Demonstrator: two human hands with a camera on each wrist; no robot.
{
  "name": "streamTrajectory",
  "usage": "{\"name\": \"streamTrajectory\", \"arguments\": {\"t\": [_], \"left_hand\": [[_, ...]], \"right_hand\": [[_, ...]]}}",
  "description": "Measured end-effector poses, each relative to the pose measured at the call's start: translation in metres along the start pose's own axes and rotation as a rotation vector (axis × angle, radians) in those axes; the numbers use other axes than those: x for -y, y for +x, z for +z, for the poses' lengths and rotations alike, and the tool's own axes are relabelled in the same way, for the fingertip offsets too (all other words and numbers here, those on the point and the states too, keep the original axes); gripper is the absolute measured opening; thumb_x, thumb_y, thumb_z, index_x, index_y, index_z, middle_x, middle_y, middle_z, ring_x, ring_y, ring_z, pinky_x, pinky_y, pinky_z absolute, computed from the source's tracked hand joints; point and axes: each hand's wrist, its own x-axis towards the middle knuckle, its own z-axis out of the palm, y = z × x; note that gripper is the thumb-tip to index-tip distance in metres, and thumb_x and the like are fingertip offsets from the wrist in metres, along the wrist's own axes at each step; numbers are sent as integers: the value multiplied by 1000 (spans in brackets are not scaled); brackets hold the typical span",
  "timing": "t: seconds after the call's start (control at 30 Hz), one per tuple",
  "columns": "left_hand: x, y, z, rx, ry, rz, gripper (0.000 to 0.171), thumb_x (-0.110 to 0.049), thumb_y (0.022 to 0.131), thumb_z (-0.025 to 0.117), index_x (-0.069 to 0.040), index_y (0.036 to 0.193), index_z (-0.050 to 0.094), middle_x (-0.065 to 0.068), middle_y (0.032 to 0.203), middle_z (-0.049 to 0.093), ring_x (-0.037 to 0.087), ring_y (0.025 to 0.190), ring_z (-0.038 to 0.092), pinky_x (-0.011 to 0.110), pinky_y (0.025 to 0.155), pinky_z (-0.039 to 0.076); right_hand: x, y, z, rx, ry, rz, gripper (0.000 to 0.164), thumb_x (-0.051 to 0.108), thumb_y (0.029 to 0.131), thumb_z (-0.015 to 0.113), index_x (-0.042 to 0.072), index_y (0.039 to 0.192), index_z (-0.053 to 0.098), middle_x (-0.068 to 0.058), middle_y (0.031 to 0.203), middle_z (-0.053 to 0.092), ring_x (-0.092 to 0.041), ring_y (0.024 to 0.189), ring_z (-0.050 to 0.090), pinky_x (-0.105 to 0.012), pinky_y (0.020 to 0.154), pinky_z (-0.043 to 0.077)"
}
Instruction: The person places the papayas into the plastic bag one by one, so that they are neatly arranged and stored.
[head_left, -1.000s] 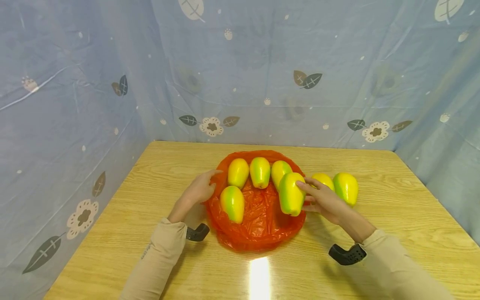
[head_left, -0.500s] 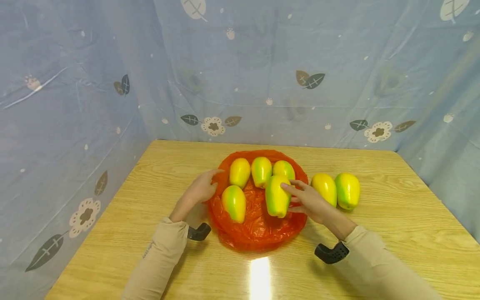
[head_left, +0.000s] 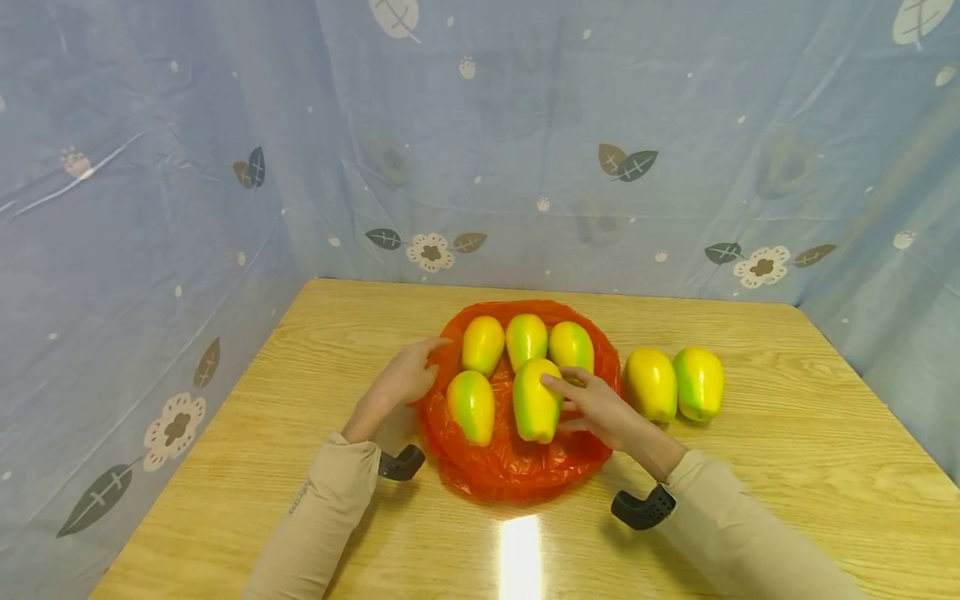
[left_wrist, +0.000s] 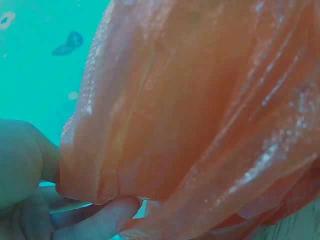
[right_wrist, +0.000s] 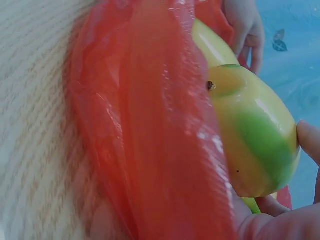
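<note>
A red plastic bag (head_left: 517, 479) lies with its mouth spread wide on the table, several yellow-green papayas (head_left: 471, 407) inside it. My right hand (head_left: 603, 412) grips another papaya (head_left: 537, 402) by its right side, over the front middle of the bag's mouth. In the right wrist view, the bag's near wall (right_wrist: 155, 125) hides part of this papaya (right_wrist: 255, 130), while thumb and fingers hold its far end. At the bag's left rim, my left hand (head_left: 401, 379) holds the plastic; in the left wrist view its fingers (left_wrist: 100, 220) are curled at the bag's edge.
Two more papayas (head_left: 651, 385) stand side by side on the wooden table (head_left: 787, 467), right of the bag. Blue patterned cloth (head_left: 480, 150) hangs behind the table and along both sides. A bright light reflection lies on the table in front of the bag.
My right hand has carried its papaya leftward and slightly toward me, from the bag's right side to over its middle. The left hand has stayed at the left rim.
</note>
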Motion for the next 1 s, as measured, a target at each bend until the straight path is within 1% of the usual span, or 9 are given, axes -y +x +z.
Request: {"name": "streamTrajectory", "arguments": {"t": [0.07, 0.2, 0.33, 0.47, 0.57, 0.73, 0.77, 1.0], "left_hand": [[0, 0, 0, -2, 0, 5, 51, 7, 88, 47, -3, 139, 47, 21, 134, 50, 14, 52, 36, 25, 49, 38], [-1, 0, 0, -4, -1, 9, 52, 8, 88, 47, -2, 138, 47, 22, 134, 50, 15, 53, 38, 25, 49, 38], [-1, 1, 0, -1, -16, -2, 53, 9, 87, 46, -3, 139, 47, 22, 133, 50, 13, 51, 36, 24, 47, 37], [-1, 1, 1, 3, -21, -7, 53, 9, 87, 46, -3, 139, 47, 21, 131, 51, 14, 50, 36, 24, 47, 36], [0, 1, 1, -3, -4, 2, 53, 9, 87, 46, -2, 138, 47, 21, 131, 51, 16, 58, 41, 25, 49, 37], [-1, 1, 1, -5, 6, -1, 51, 8, 88, 47, -2, 138, 47, 21, 134, 50, 20, 65, 44, 26, 52, 38], [-1, 1, 1, -3, 3, -6, 51, 7, 89, 47, -3, 138, 47, 21, 135, 49, 20, 62, 43, 26, 51, 38], [-2, 0, 0, -1, 6, -19, 51, 6, 90, 48, -4, 139, 47, 20, 137, 48, 15, 54, 38, 25, 50, 37]], "right_hand": [[-1, 2, 3, 6, 5, -1, 80, 35, 94, 58, -5, 148, 14, -27, 133, 42, -32, 109, 54, -44, 85, 50], [-2, 5, 8, 6, -3, 9, 77, 36, 94, 60, -5, 146, 21, -25, 130, 44, -31, 105, 55, -44, 84, 51], [-2, 7, 12, -17, -14, 30, 73, 36, 92, 61, -1, 145, 28, -23, 127, 48, -30, 103, 56, -42, 82, 52], [-2, 9, 15, -27, -24, 40, 73, 37, 92, 61, -1, 145, 27, -23, 126, 47, -30, 103, 54, -43, 83, 51], [-2, 9, 19, -27, -35, 39, 75, 37, 92, 61, -3, 145, 26, -24, 126, 47, -30, 102, 53, -43, 83, 51], [-1, 10, 24, -55, -43, 48, 75, 37, 92, 62, -4, 144, 27, -24, 125, 47, -30, 101, 54, -42, 81, 52], [-1, 10, 24, -61, -47, 51, 75, 38, 92, 62, -4, 144, 27, -24, 125, 47, -31, 102, 54, -42, 81, 52], [0, 11, 27, -81, -63, 61, 76, 40, 90, 63, -2, 143, 29, -25, 128, 45, -35, 108, 51, -44, 82, 52]]}}
